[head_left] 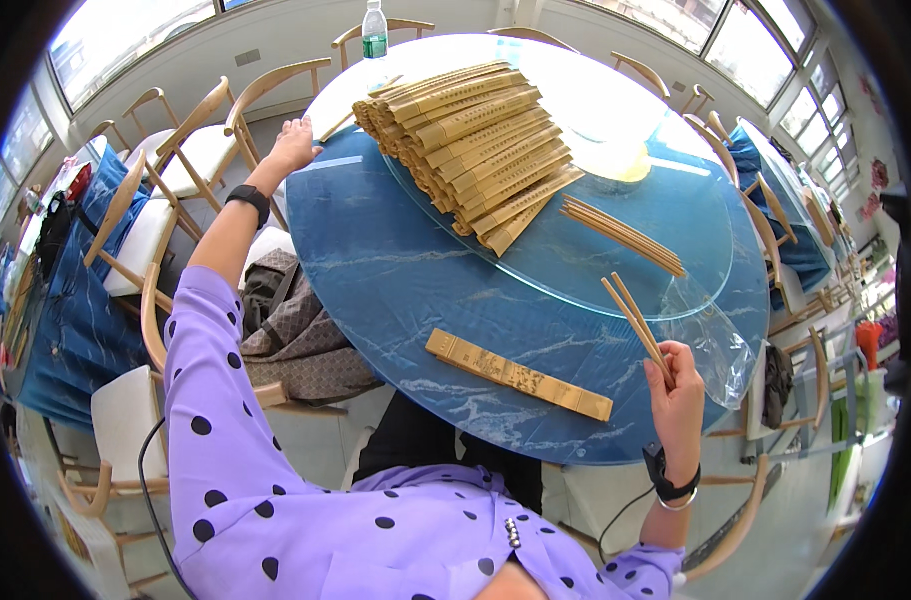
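Upright between the fingers of my right hand (675, 385) is a pair of wooden chopsticks (632, 312), held near the lower ends over the table's right side. My left hand (295, 147) rests at the table's left edge with its fingers stretched out, beside a thin stick (336, 126). A flat gold paper chopstick sleeve (520, 375) lies on the table in front of me. Farther back, a large heap of gold paper sleeves (475, 150) is stacked on the glass turntable. Several bare chopsticks (623, 236) lie together right of the heap.
The round table (375, 290) has a blue marbled cover and a glass turntable (565, 285). A crumpled clear plastic bag (715, 345) lies by my right hand. A water bottle (374, 30) stands at the back. Wooden chairs (275, 85) surround the table; one holds a brown patterned cloth (300, 345).
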